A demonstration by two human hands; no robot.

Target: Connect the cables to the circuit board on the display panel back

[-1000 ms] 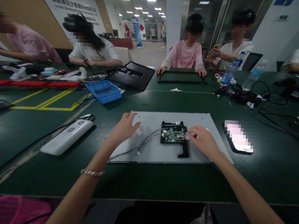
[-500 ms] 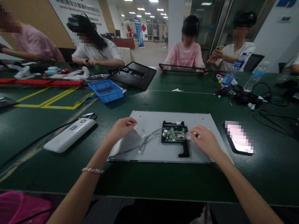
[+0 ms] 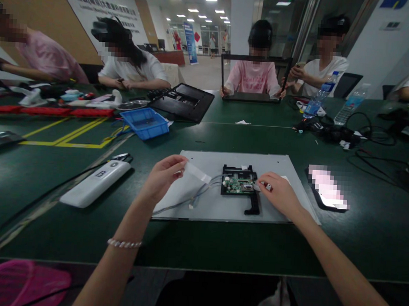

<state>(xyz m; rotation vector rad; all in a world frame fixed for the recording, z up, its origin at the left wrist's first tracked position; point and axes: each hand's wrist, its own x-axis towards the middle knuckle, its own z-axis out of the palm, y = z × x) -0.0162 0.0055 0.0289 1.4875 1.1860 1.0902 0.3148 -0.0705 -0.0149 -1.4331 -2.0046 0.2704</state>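
My left hand (image 3: 166, 176) pinches one end of a translucent strip of tape (image 3: 199, 173), which slants down to the right above a flat grey-white panel (image 3: 174, 199). Grey cables (image 3: 176, 206) run over the panel to a green circuit board (image 3: 236, 184) in a black plastic frame (image 3: 253, 206). At the right edge of that frame, my right hand (image 3: 276, 190) has its fingers closed together. A small pale, see-through bit shows by the fingertips, but what they grip is unclear.
Left of the panel lies a white power bank (image 3: 96, 185) with a cable; a phone (image 3: 327, 188) lies to the right. Further back are a blue basket (image 3: 146, 123), a black casing (image 3: 183, 103) and water bottles (image 3: 320, 95). Across the table a person holds a black frame (image 3: 257, 58).
My left hand has risen slightly and moved a little left, and the tape strip is stretched out more visibly. My right hand is nearly still. The person opposite has tilted the black frame upright.
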